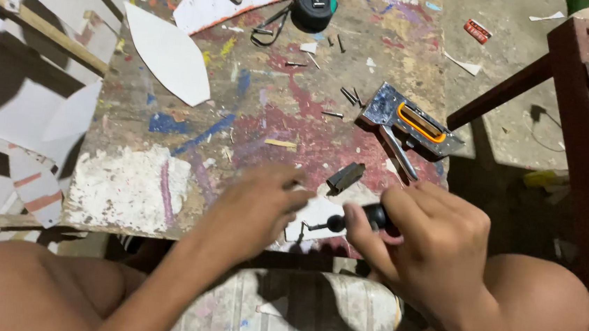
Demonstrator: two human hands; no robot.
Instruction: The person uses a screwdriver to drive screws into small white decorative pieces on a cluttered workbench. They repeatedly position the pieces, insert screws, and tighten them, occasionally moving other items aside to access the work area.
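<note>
My right hand grips a small tool with a black handle and a thin bent metal tip that points left. My left hand is blurred, its fingers bent near the tip and over a white scrap piece at the near edge of the paint-stained board; whether it holds anything I cannot tell. A small dark metal piece lies just beyond the two hands.
A metal staple gun with an orange handle opening lies at the board's right. A black and green tape measure sits at the far edge. Loose nails and white cut-out shapes are scattered about. A dark red wooden frame stands at right.
</note>
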